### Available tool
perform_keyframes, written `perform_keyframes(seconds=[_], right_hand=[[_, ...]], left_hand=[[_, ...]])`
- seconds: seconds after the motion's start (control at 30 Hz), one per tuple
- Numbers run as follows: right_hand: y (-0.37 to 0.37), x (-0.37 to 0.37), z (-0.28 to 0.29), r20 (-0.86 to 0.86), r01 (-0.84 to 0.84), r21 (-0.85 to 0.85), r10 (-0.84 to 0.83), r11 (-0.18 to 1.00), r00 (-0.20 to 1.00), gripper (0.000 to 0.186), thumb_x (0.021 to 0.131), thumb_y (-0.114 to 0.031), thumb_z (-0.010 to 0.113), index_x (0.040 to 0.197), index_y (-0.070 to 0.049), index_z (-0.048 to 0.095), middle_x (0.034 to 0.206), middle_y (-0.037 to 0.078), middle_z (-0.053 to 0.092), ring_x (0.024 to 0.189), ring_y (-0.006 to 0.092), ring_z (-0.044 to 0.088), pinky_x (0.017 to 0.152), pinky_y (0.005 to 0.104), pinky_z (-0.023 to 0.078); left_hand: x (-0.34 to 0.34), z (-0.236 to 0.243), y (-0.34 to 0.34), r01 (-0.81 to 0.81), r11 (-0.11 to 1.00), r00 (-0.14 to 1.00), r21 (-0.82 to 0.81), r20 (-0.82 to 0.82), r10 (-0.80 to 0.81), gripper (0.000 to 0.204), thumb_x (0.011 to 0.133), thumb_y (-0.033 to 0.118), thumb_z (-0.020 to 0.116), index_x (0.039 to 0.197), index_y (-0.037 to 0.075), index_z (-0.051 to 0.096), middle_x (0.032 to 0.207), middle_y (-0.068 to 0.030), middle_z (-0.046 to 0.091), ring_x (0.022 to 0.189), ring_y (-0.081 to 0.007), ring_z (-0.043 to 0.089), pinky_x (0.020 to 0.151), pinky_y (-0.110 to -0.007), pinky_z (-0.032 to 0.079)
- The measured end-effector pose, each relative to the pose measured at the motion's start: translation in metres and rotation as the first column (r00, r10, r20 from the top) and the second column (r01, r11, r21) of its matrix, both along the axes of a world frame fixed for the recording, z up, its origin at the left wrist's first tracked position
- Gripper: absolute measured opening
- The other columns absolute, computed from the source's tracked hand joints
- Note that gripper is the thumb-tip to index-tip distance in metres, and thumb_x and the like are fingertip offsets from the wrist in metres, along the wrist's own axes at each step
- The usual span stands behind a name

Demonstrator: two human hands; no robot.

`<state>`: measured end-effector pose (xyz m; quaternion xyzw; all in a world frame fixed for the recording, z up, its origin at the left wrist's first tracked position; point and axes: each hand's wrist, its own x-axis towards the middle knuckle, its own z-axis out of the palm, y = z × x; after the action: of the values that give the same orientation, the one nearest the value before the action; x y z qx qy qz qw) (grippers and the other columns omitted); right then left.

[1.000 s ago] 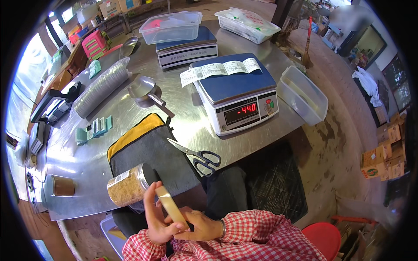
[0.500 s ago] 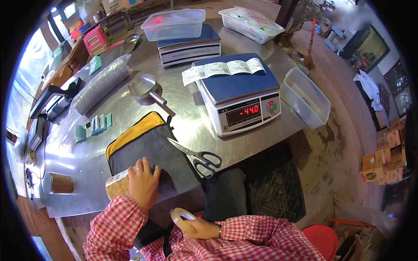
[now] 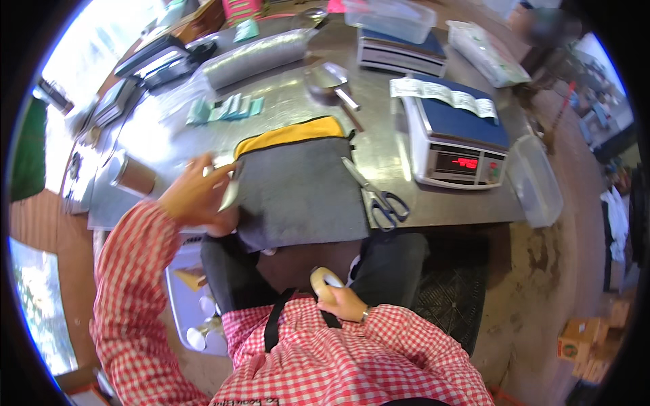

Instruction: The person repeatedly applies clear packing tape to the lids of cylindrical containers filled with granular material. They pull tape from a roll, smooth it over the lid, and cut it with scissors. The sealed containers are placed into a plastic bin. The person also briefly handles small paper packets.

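My left hand (image 3: 189,193) is curled over the jar (image 3: 229,193) at the left edge of the grey-and-yellow mat (image 3: 291,189); the jar is blurred and mostly hidden by that hand. My right hand (image 3: 342,304) grips a tan tape roll (image 3: 325,284) low over my lap. Black-handled scissors (image 3: 386,206) lie along the mat's right edge. A brown-filled container (image 3: 132,174) stands left of my left hand.
On the steel table (image 3: 379,135) are scales (image 3: 460,122), labels (image 3: 460,98), a scoop (image 3: 325,78), stacked cups (image 3: 257,57), teal packets (image 3: 223,111) and plastic tubs (image 3: 535,176). A bin (image 3: 183,311) sits below at left; cartons (image 3: 582,338) are at right.
My left hand left the tape, went to the jar and has shifted leftward with it. My right hand still holds the tape. The camera view has swung, showing more of my lap.
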<state>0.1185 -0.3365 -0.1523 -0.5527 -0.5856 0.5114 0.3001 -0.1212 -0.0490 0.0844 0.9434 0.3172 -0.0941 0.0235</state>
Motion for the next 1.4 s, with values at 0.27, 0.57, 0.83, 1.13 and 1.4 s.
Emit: perform_keyframes(seconds=[0.27,0.57,0.83,1.13,1.4], right_hand=[[0.000,-0.004,-0.004,0.051,-0.024,-0.243,0.038,0.970,0.998,0.032,0.082,-0.032,0.070,0.090,-0.002,0.064,0.073,0.014,0.065,0.064,0.0223,0.063,0.060,0.0364,0.049],[0.008,-0.006,-0.026,0.076,-0.011,-0.375,0.042,0.927,0.996,0.019,0.082,-0.016,0.069,0.089,0.000,0.062,0.070,0.005,0.062,0.063,0.0104,0.056,0.058,0.0288,0.045],[0.019,-0.020,-0.017,0.309,-0.063,-0.360,0.183,0.931,0.933,0.021,0.080,-0.018,0.070,0.087,0.000,0.063,0.073,0.014,0.066,0.065,0.0222,0.064,0.061,0.0342,0.048],[0.016,-0.022,-0.029,0.339,-0.045,-0.398,0.192,0.916,0.921,0.028,0.079,-0.025,0.071,0.090,0.001,0.064,0.069,0.018,0.064,0.061,0.0266,0.065,0.057,0.0371,0.048],[0.022,-0.030,-0.029,0.419,-0.132,-0.347,0.280,0.929,0.864,0.040,0.077,-0.038,0.072,0.093,-0.002,0.066,0.076,0.022,0.065,0.072,0.0375,0.065,0.064,0.0426,0.051]], left_hand=[[-0.198,-0.041,-0.085,-0.666,0.708,0.495,-0.236,0.570,0.656,0.086,0.056,0.026,0.081,0.132,0.011,0.044,0.122,-0.0183,0.046,0.117,-0.0340,0.045,0.101,-0.041,0.037],[-0.345,-0.188,-0.239,-0.984,-0.139,-0.167,-0.111,0.310,0.936,0.091,0.052,0.030,0.083,0.132,0.016,0.042,0.125,-0.0243,0.044,0.118,-0.0428,0.042,0.100,-0.049,0.039],[-0.326,-0.266,-0.261,-0.937,-0.219,-0.252,-0.272,0.090,0.964,0.091,0.052,0.029,0.083,0.134,0.019,0.044,0.127,-0.0248,0.042,0.120,-0.0446,0.040,0.101,-0.051,0.040],[-0.268,-0.320,-0.260,-0.924,-0.236,-0.156,-0.301,-0.266,0.951,0.095,0.056,0.036,0.083,0.137,0.014,0.039,0.131,-0.0277,0.038,0.125,-0.0471,0.039,0.102,-0.052,0.041],[-0.307,-0.286,-0.159,-0.830,0.189,-0.087,-0.525,0.457,0.885,0.087,0.069,0.029,0.082,0.140,0.004,0.037,0.137,-0.0243,0.042,0.126,-0.0379,0.044,0.101,-0.043,0.040]])
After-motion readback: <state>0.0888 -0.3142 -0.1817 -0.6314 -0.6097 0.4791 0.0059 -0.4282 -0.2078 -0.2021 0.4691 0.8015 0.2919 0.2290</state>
